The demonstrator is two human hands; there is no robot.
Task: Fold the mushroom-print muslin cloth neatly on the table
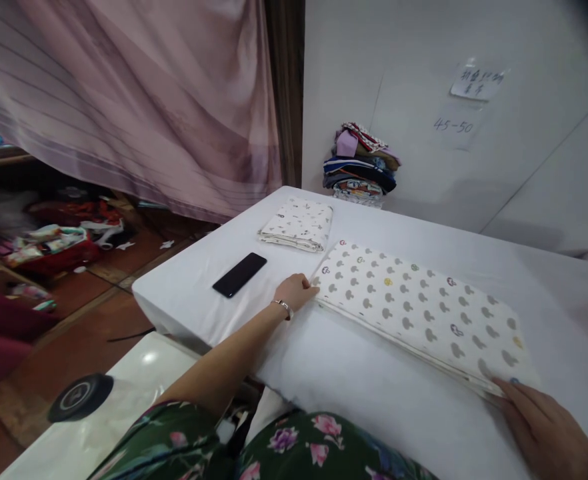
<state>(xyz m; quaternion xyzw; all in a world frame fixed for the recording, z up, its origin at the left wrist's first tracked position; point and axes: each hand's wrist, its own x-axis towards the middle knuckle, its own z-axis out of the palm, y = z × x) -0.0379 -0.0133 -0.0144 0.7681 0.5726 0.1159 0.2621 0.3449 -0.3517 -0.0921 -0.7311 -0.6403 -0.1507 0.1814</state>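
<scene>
A long folded white cloth [414, 300] with grey mushroom-like prints and a few coloured ones lies flat on the white-covered table [364, 373]. At its near left corner, my left hand [297, 291] has curled fingers pinching the edge; a bracelet is on that wrist. My right hand [549, 427] is at the near right corner, its fingers close together on the cloth's edge and its thumb out of sight. Beyond my left hand sits a smaller folded white cloth [299, 223] with small dark prints. A black phone [240, 274] lies to the left of that hand.
Against the white wall at the back is a stack of folded fabrics [361, 167]. A pink curtain [214, 100] hangs on the left. Lower left, a white surface [139, 380] carries a round black object [81, 397]. A red basket [64, 257] stands on the tiled floor.
</scene>
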